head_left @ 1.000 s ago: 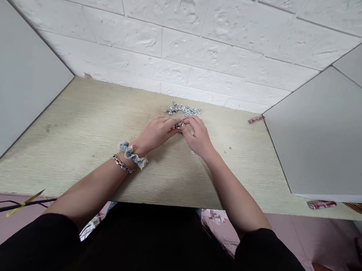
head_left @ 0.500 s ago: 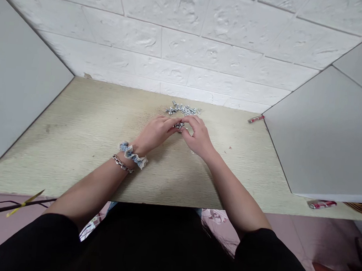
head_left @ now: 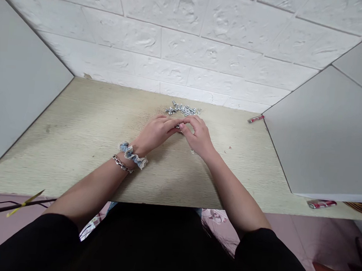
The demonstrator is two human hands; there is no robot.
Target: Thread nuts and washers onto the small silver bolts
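Note:
Both my hands meet over the middle of the table, fingertips together on a small shiny metal fastener (head_left: 177, 126), mostly covered by the fingers; it looks like a bolt with a nut. My left hand (head_left: 158, 130) is closed on it from the left, thumb below and fingers above. From the right, my right hand (head_left: 198, 136) pinches the same piece between thumb and forefinger. Just beyond the fingertips lies a loose pile of silver bolts, nuts and washers (head_left: 187, 109). A small shiny piece (head_left: 192, 151) lies beside my right wrist.
The pale wooden tabletop (head_left: 84, 123) ends at a white brick-patterned wall (head_left: 176, 39). Grey panels stand at left (head_left: 19, 81) and right (head_left: 331, 135). One red battery-like cylinder (head_left: 256, 119) lies by the right panel, another (head_left: 322, 204) near the front edge. A dark cable (head_left: 12, 209) hangs at lower left.
My right thumb and fingers have shifted slightly over the metal piece, so less of it shows. The left hand has barely moved, and the pile is unchanged.

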